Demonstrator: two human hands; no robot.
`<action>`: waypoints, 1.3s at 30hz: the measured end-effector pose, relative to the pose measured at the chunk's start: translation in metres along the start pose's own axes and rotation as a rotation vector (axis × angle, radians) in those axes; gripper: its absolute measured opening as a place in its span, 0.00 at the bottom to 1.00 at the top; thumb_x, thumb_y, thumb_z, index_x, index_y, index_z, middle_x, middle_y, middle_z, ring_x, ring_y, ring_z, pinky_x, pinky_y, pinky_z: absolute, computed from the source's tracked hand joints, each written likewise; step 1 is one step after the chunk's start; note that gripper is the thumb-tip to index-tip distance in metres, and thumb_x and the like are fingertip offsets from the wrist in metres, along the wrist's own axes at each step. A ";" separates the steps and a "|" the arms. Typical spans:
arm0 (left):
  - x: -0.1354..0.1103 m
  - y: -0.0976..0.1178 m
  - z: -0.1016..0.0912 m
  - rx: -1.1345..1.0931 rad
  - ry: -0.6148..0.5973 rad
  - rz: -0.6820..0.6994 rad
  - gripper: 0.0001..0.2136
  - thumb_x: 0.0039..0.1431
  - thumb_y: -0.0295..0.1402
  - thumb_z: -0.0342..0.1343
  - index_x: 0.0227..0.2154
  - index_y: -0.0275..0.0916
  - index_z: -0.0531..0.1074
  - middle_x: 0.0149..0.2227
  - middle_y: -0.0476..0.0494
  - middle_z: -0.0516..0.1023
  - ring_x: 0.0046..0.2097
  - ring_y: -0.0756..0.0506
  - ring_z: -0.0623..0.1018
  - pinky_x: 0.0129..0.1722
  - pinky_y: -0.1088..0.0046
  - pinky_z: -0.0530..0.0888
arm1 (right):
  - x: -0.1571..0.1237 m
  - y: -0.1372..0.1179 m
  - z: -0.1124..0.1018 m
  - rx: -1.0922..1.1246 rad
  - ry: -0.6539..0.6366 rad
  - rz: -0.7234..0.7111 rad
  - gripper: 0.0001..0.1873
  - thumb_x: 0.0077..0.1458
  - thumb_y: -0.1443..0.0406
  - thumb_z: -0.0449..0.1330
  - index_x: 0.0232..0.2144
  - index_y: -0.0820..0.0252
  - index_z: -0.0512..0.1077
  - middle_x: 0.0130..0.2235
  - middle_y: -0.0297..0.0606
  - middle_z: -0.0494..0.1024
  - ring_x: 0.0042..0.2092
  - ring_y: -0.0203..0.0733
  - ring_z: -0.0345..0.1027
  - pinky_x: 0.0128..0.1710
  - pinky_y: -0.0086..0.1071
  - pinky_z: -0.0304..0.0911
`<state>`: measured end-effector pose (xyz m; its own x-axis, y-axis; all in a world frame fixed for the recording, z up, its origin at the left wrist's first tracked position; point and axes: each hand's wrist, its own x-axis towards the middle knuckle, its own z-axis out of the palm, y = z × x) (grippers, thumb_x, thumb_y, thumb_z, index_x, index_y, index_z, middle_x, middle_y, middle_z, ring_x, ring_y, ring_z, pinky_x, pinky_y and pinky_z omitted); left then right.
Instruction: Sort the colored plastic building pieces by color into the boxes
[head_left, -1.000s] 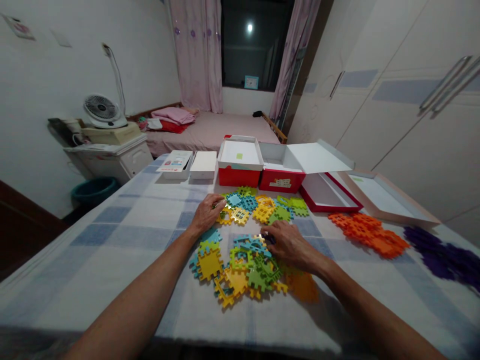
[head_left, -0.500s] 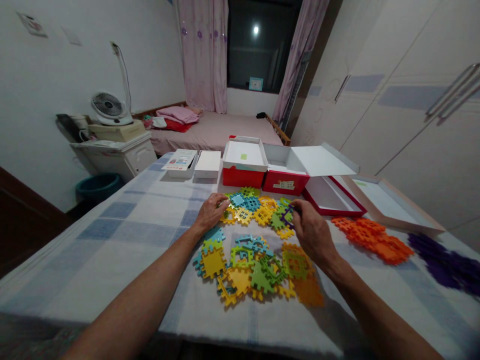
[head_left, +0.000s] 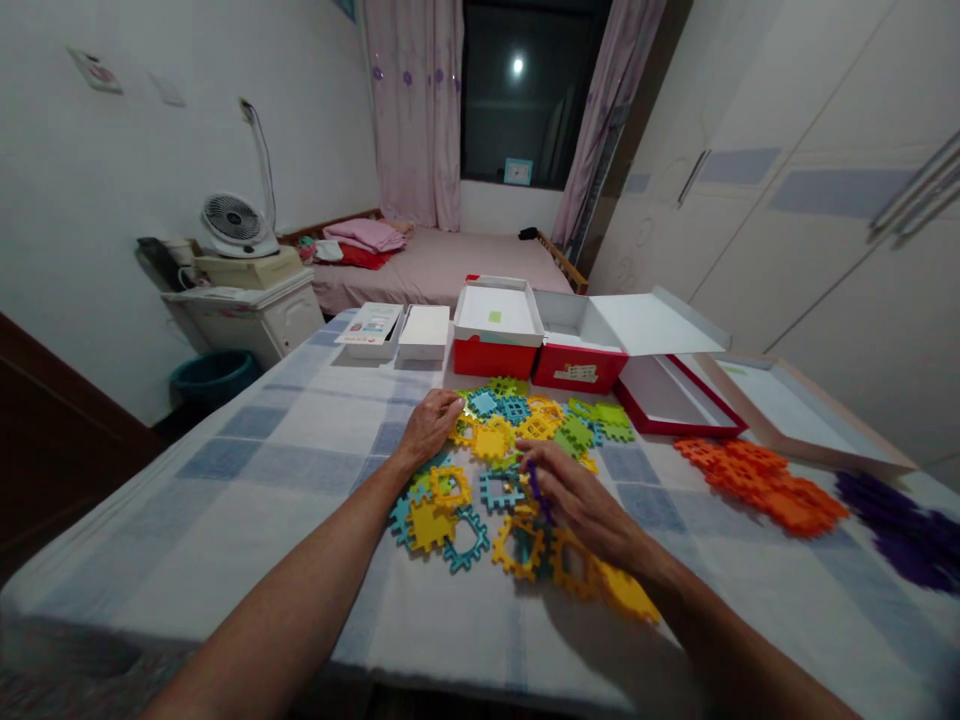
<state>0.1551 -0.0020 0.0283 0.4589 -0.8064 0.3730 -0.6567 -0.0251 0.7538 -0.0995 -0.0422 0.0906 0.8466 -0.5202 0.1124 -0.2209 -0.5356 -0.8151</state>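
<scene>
A heap of flat, toothed plastic tiles (head_left: pixel 495 440) in yellow, green, blue and teal lies in the middle of the checked tablecloth (head_left: pixel 285 470). My left hand (head_left: pixel 431 425) rests palm down on the heap's left edge, fingers stretched over a yellow tile and holding nothing. My right hand (head_left: pixel 581 500) hovers low over the heap's near right side. Its fingers pinch a small purple tile (head_left: pixel 534 478). A teal tile (head_left: pixel 466 538) and yellow ring-shaped tiles lie just in front of both hands.
A pile of orange tiles (head_left: pixel 757 480) and a pile of purple tiles (head_left: pixel 900 525) lie at the right. Behind the heap stand two red open boxes (head_left: pixel 491 355), a red-rimmed lid (head_left: pixel 660 420), white boxes (head_left: pixel 424 330) and a beige tray (head_left: pixel 795 410). A fan (head_left: pixel 231 222) stands off-table on the left.
My right hand, holding the purple tile, has come back from the far side of the heap to its near right side. Tiles in the heap have shifted. My left hand stays put.
</scene>
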 end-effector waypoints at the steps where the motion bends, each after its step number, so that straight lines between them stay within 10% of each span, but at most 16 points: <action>1: 0.000 0.000 0.000 0.002 0.001 -0.002 0.17 0.59 0.43 0.44 0.35 0.39 0.74 0.40 0.42 0.75 0.45 0.45 0.74 0.50 0.66 0.70 | 0.001 0.002 -0.010 -0.009 0.090 0.019 0.12 0.60 0.59 0.48 0.38 0.58 0.68 0.46 0.40 0.70 0.48 0.43 0.64 0.51 0.40 0.59; 6: 0.002 0.001 -0.001 0.000 0.006 -0.004 0.19 0.59 0.46 0.42 0.35 0.38 0.73 0.41 0.41 0.75 0.45 0.44 0.74 0.51 0.65 0.69 | -0.031 0.029 -0.072 0.063 0.396 0.255 0.20 0.53 0.51 0.55 0.40 0.60 0.71 0.34 0.38 0.75 0.32 0.40 0.68 0.31 0.33 0.64; 16: 0.008 -0.019 -0.002 0.061 -0.029 -0.058 0.22 0.53 0.54 0.44 0.35 0.42 0.73 0.44 0.43 0.77 0.49 0.39 0.75 0.54 0.59 0.68 | -0.179 0.156 -0.217 -0.331 1.207 0.676 0.24 0.38 0.51 0.59 0.32 0.64 0.76 0.29 0.43 0.78 0.29 0.45 0.70 0.25 0.34 0.62; 24: 0.011 -0.026 -0.002 0.082 -0.050 -0.069 0.23 0.53 0.55 0.44 0.36 0.44 0.74 0.45 0.43 0.77 0.51 0.38 0.74 0.55 0.57 0.68 | -0.196 0.180 -0.276 -0.444 1.275 0.851 0.14 0.39 0.59 0.59 0.27 0.63 0.76 0.25 0.44 0.77 0.29 0.48 0.71 0.30 0.38 0.64; 30: 0.004 -0.008 -0.003 0.043 -0.048 -0.078 0.26 0.53 0.56 0.44 0.38 0.40 0.75 0.45 0.41 0.77 0.50 0.38 0.75 0.55 0.58 0.68 | -0.158 0.161 -0.246 -0.688 1.153 0.673 0.21 0.48 0.59 0.54 0.41 0.64 0.74 0.48 0.56 0.72 0.55 0.59 0.61 0.52 0.50 0.57; 39: -0.005 0.011 -0.004 -0.056 -0.164 0.001 0.23 0.56 0.52 0.47 0.39 0.41 0.77 0.44 0.43 0.79 0.49 0.40 0.75 0.54 0.58 0.69 | -0.037 0.094 -0.101 -0.431 0.427 0.117 0.21 0.56 0.56 0.51 0.47 0.59 0.71 0.50 0.44 0.73 0.52 0.47 0.66 0.54 0.44 0.60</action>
<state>0.1482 0.0040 0.0374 0.3517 -0.8920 0.2841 -0.6209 0.0048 0.7839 -0.2008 -0.1403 0.0677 0.5563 -0.7641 0.3265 -0.5513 -0.6334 -0.5431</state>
